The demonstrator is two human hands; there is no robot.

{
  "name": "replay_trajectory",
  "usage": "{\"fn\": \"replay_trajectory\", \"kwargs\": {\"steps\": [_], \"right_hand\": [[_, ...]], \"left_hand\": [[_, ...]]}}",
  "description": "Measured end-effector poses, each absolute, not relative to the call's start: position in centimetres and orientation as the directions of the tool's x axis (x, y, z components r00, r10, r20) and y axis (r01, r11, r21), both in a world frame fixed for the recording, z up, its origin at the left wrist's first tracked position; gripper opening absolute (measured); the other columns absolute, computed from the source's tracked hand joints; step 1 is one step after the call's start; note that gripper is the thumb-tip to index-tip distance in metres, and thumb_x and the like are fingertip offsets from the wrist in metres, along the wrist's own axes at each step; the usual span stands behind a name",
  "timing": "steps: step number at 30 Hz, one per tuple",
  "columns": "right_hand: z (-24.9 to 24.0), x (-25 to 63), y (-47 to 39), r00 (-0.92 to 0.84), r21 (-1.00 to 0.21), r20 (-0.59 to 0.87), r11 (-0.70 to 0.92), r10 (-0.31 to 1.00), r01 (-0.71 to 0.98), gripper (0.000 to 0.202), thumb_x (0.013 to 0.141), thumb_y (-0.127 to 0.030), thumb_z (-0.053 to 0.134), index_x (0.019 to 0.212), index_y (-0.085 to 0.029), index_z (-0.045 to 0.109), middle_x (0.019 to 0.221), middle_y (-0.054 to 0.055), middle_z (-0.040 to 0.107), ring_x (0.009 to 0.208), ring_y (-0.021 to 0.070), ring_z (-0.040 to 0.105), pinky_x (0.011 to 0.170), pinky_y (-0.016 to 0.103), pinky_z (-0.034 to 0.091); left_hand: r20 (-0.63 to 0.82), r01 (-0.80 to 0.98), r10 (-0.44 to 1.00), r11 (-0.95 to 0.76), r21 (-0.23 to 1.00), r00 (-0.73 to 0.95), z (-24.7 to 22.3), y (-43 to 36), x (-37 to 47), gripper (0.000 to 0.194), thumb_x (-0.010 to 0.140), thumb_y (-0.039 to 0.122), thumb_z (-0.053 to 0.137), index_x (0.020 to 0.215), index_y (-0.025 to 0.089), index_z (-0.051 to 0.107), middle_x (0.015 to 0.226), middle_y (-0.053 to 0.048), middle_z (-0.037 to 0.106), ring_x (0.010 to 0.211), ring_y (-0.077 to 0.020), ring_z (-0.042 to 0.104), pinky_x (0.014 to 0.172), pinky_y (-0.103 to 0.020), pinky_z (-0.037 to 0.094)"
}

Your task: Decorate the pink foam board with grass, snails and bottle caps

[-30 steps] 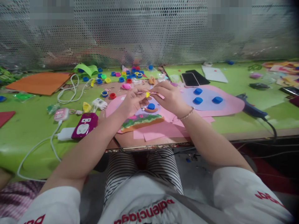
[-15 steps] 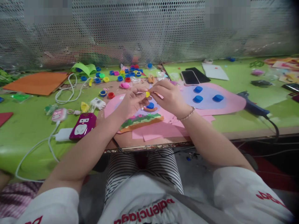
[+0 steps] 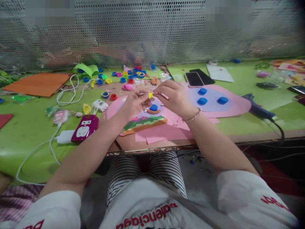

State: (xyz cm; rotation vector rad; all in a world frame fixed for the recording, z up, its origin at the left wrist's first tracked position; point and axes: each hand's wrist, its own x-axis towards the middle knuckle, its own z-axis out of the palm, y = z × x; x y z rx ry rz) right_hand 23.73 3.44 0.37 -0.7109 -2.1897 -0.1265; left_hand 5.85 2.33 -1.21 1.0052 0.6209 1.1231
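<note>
A small yellow piece is pinched between the fingertips of my left hand. My right hand is closed close beside it, thumb and finger together at the piece's right edge; whether they grip something thin is too small to tell. Both hands hover over a pink and lilac paper picture with a green and orange clay strip. On the picture, a blue cap sits just above a brown curved clay piece. To the right, a pink and lilac sheet bears three blue caps.
Coloured bottle caps lie scattered behind my hands. A phone rests at the back, a glue gun at the right. On the left are a purple socket block, white cables and orange paper.
The yellow piece has turned slightly between my fingers. My right hand has shifted a little to the right.
</note>
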Motion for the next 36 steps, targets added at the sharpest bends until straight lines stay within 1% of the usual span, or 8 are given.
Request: {"fn": "replay_trajectory", "kwargs": {"steps": [6, 9, 17, 23, 28, 32, 34, 36], "right_hand": [[0.2, 23.8, 3.5, -0.532, -0.126, 0.724, 0.843, 0.438, 0.522, 0.021, 0.094, -0.026, 0.043, 0.086, -0.021, 0.062, 0.088, 0.007, 0.063, 0.089, 0.0193, 0.059, 0.080, 0.037, 0.051], [0.2, 23.8, 3.6, -0.518, -0.161, 0.725, 0.842, 0.455, 0.515, 0.017, 0.092, -0.026, 0.047, 0.088, -0.022, 0.063, 0.088, 0.006, 0.062, 0.089, 0.0196, 0.058, 0.080, 0.037, 0.050], [0.5, 23.2, 3.2, -0.383, -0.406, 0.726, 0.805, 0.571, 0.433, 0.012, 0.087, -0.030, 0.056, 0.085, -0.021, 0.065, 0.080, 0.003, 0.063, 0.076, 0.0155, 0.056, 0.070, 0.031, 0.049], [0.1, 22.4, 3.1, -0.326, -0.612, 0.647, 0.725, 0.689, 0.316, 0.014, 0.087, -0.032, 0.057, 0.084, -0.019, 0.063, 0.077, 0.001, 0.063, 0.067, 0.0113, 0.056, 0.060, 0.025, 0.046], [-0.1, 22.2, 2.9, -0.288, -0.702, 0.592, 0.657, 0.753, 0.275, 0.016, 0.086, -0.037, 0.059, 0.086, -0.021, 0.060, 0.077, 0.000, 0.062, 0.068, 0.0116, 0.058, 0.061, 0.026, 0.049], [1.1, 24.9, 5.0, -0.188, -0.692, 0.578, 0.599, 0.794, 0.404, 0.016, 0.087, -0.037, 0.057, 0.094, -0.022, 0.058, 0.085, 0.002, 0.063, 0.078, 0.0139, 0.061, 0.070, 0.029, 0.051], [2.3, 28.2, 7.8, -0.091, -0.698, 0.525, 0.490, 0.846, 0.523, 0.018, 0.090, -0.033, 0.052, 0.100, -0.019, 0.058, 0.090, 0.004, 0.063, 0.082, 0.0148, 0.062, 0.074, 0.031, 0.050], [3.7, 32.5, 11.3, -0.017, -0.610, 0.481, 0.349, 0.876, 0.712, 0.021, 0.087, -0.028, 0.056, 0.102, -0.013, 0.058, 0.098, 0.007, 0.063, 0.096, 0.0181, 0.059, 0.084, 0.035, 0.046]], "left_hand": [[0.075, -0.432, 0.937, 0.086, 0.898, 0.342, -1.5, 2.6, 5.8, 0.016, 0.073, 0.022, 0.071, 0.078, 0.017, 0.056, 0.066, 0.001, 0.066, 0.062, -0.0091, 0.063, 0.064, -0.022, 0.049], [0.081, -0.443, 0.938, 0.082, 0.893, 0.338, -1.5, 2.7, 5.8, 0.016, 0.072, 0.022, 0.071, 0.077, 0.017, 0.056, 0.065, 0.001, 0.066, 0.059, -0.0085, 0.062, 0.063, -0.022, 0.049], [0.079, -0.433, 0.939, 0.079, 0.898, 0.335, -1.2, 2.6, 5.6, 0.017, 0.072, 0.021, 0.071, 0.076, 0.017, 0.055, 0.067, 0.001, 0.066, 0.058, -0.0082, 0.060, 0.065, -0.024, 0.049], [0.103, -0.438, 0.936, 0.059, 0.897, 0.336, -1.3, 2.7, 5.6, 0.022, 0.069, 0.021, 0.073, 0.078, 0.017, 0.054, 0.068, 0.002, 0.066, 0.059, -0.0079, 0.061, 0.066, -0.024, 0.051], [0.112, -0.465, 0.931, 0.068, 0.883, 0.348, -1.6, 2.9, 5.5, 0.023, 0.069, 0.020, 0.074, 0.080, 0.017, 0.054, 0.068, 0.001, 0.066, 0.058, -0.0075, 0.060, 0.066, -0.024, 0.051], [0.084, -0.493, 0.947, 0.085, 0.866, 0.311, -1.3, 2.7, 5.3, 0.022, 0.070, 0.019, 0.072, 0.083, 0.017, 0.054, 0.070, 0.000, 0.066, 0.060, -0.0078, 0.061, 0.066, -0.023, 0.051], [0.048, -0.498, 0.955, 0.110, 0.860, 0.294, -1.2, 2.6, 5.2, 0.023, 0.069, 0.019, 0.073, 0.084, 0.017, 0.055, 0.070, 0.000, 0.066, 0.062, -0.0083, 0.061, 0.066, -0.023, 0.051], [0.005, -0.501, 0.961, 0.139, 0.854, 0.276, -1.2, 2.7, 5.2, 0.025, 0.068, 0.019, 0.073, 0.085, 0.017, 0.056, 0.070, 0.000, 0.065, 0.063, -0.0085, 0.062, 0.067, -0.023, 0.052]]}}
